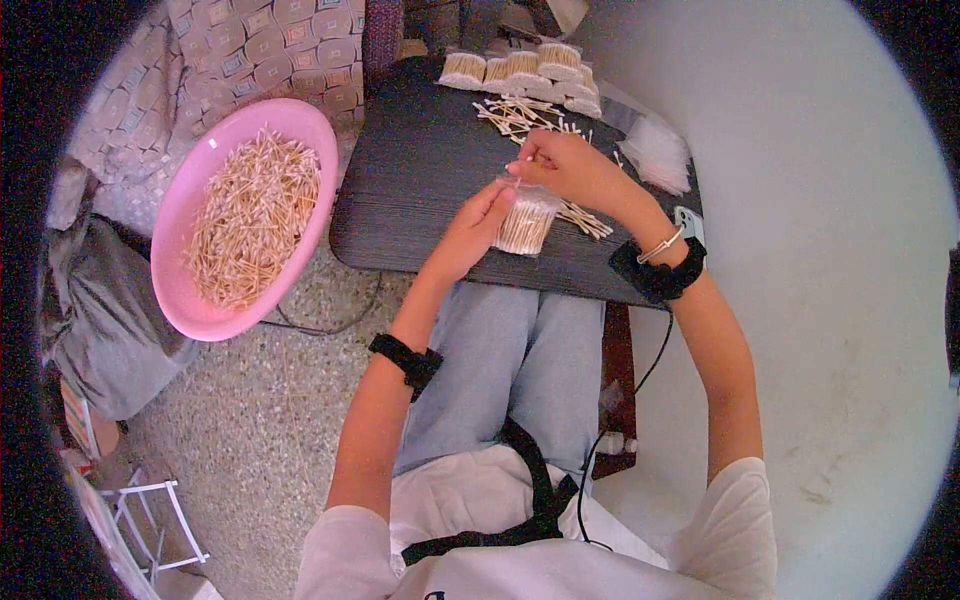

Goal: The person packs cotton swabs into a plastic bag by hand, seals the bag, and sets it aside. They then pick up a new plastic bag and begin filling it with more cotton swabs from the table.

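A clear plastic bag packed with cotton swabs (526,226) is held upright just above the near part of the dark table. My left hand (478,226) grips its left upper edge, thumb on the front. Over the bag's mouth is my right hand (562,165), its thumb and fingertips pinched together. What the pinch holds is too small to tell. Loose cotton swabs (584,220) lie on the table just right of the bag. A larger scatter of loose swabs (515,117) lies behind my right hand.
Filled swab bags (540,68) are piled at the table's (400,170) back edge. Flat clear plastic bags (655,155) lie at the right, near a phone (688,222). A pink basin (170,270) of loose swabs stands left of the table. A wall (820,300) borders the right side.
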Demonstrator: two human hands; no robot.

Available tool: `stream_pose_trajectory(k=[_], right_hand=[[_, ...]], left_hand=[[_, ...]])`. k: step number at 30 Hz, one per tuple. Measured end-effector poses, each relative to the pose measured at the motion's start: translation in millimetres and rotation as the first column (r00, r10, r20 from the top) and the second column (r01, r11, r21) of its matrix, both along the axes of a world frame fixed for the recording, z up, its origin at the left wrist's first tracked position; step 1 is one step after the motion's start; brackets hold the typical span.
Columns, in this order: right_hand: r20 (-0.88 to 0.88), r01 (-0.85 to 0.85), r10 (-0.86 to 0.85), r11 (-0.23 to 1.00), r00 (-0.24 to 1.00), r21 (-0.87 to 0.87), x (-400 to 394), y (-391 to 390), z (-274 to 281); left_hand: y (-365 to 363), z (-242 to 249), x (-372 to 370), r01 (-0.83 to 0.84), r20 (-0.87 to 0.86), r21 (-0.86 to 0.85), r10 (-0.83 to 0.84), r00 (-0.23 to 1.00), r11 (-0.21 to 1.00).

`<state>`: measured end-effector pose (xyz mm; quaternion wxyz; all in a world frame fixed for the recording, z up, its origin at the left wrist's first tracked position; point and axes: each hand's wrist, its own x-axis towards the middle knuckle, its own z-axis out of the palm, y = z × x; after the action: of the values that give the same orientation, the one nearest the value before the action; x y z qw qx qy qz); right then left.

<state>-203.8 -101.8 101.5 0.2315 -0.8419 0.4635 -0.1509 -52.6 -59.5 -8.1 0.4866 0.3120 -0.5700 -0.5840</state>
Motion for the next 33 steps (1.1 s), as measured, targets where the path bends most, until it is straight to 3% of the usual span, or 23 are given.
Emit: stream_pose_trajectory(k=[3, 9, 12, 18, 21, 24, 27, 33], right_hand=[[0.057, 0.038, -0.042, 0.996, 0.997, 0.076, 1.5, 3.7, 2.5], [0.083, -0.046, 0.046, 0.999, 0.996, -0.006, 1.5, 0.2, -18.1], [0.178, 0.057, -0.072, 0.994, 0.981, 0.088, 0.5, -2.2, -13.7], [0.078, -0.1, 0.097, 0.994, 0.992, 0.039, -0.8, 0.0, -12.7], [0.069, -0.09, 0.085, 0.993, 0.994, 0.077, 1.4, 1.8, -9.3], [0.158, -0.13, 0.135, 0.991, 0.978, -0.038, -1.2, -2.1, -15.7], [0.22, -0.202, 0.199, 0.979, 0.955, -0.009, -8.1, -3.7, -6.7], [0.196, -0.03, 0.006, 0.993, 0.98, 0.117, -7.2, 0.7, 16.2]], left_hand=[[0.5, -0.3, -3.0, -0.029, -0.002, 0.013, 0.029, 1.0, 1.0], [0.6, -2.5, -1.5, -0.031, -0.006, 0.006, 0.031, 0.999, 0.999], [0.2, 0.7, -1.3, -0.017, -0.012, -0.02, 0.016, 1.0, 1.0], [2.4, 1.7, -2.9, -0.054, 0.013, 0.021, 0.054, 0.998, 0.998], [-2.4, -3.4, -1.5, -0.031, 0.028, -0.006, 0.031, 0.999, 0.999], [0.4, -1.3, -3.9, -0.07, -0.022, -0.027, 0.07, 0.997, 0.997], [0.5, 2.3, -2.6, 0.0, -0.052, 0.016, 0.001, 0.999, 1.0], [0.4, 5.7, -0.6, 0.018, -0.009, -0.011, -0.018, 1.0, 1.0]])
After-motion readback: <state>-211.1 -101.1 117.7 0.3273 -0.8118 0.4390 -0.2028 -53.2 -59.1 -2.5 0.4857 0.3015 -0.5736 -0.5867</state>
